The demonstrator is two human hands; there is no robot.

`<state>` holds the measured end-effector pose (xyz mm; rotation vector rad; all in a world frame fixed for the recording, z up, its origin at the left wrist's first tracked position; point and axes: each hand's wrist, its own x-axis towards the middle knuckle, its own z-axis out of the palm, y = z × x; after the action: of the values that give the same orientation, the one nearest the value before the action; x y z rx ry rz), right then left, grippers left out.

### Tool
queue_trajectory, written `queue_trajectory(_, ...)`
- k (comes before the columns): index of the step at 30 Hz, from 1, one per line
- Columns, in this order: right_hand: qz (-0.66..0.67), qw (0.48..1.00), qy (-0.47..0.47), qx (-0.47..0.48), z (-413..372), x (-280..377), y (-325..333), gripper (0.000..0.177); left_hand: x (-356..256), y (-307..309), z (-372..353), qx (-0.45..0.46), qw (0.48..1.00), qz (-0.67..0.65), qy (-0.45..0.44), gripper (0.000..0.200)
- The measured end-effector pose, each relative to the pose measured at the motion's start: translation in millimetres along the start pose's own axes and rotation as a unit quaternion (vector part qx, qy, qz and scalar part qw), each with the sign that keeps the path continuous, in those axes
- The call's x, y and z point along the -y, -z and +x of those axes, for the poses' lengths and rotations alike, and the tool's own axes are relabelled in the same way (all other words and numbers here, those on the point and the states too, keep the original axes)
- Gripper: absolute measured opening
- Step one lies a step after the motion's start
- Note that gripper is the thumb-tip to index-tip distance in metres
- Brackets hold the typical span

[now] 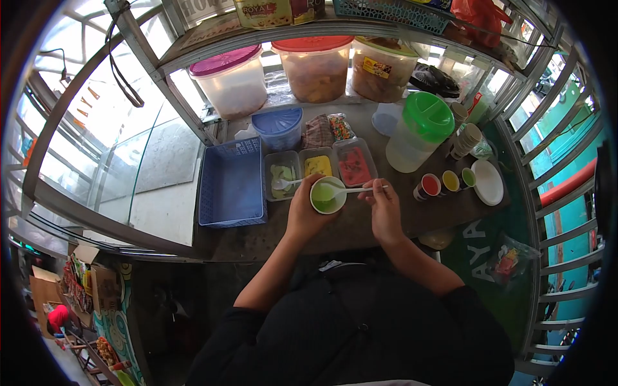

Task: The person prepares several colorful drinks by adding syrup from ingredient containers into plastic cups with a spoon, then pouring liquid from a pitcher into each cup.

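My left hand (306, 211) is wrapped round a white paper cup (328, 209) with green contents. In my right hand (385, 209) is the handle of a white plastic spoon (353, 190), its bowl inside the cup. Just beyond the cup stand three clear tubs: one with pale green contents (281, 175) and a spoon in it, one with yellow contents (318, 166), and one with red contents (355, 166). To the right of my right hand are three small cups, with red (430, 184), yellow (450, 181) and green (468, 177) in them.
A blue plastic basket (232, 220) lies left of the tubs, with a blue-lidded container (277, 128) behind. A green-lidded jug (412, 138), stacked paper cups (465, 141) and a white plate (488, 183) stand on the right. Large lidded tubs (317, 74) line the back under a shelf (212, 44).
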<state>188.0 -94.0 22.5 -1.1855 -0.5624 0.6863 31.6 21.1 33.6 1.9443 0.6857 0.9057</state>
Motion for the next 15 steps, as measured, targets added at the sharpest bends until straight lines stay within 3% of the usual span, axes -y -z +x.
queue_trajectory(6, -0.121, 0.973, 0.190, 0.054, 4.8, 41.3, 4.4, 0.022, 7.3, -5.0, 3.2, 0.007, 0.997, -0.070, 0.011, 0.080)
queue_trajectory(11, -0.365, 0.829, 0.404, 0.130, 10.6, 63.2, 3.4, 0.014, -3.8, -0.8, 6.0, 0.023, 0.999, -0.037, 0.013, 0.076)
queue_trajectory(14, -0.397, 0.798, 0.420, 0.171, 15.0, 57.1, -0.9, 0.012, -2.5, 1.1, 6.2, 0.017, 0.999, 0.037, -0.025, 0.070)
queue_trajectory(15, -0.379, 0.828, 0.382, 0.156, 14.3, 49.6, -1.9, 0.013, -6.3, 2.1, 6.9, 0.015, 0.997, 0.057, -0.039, 0.068)
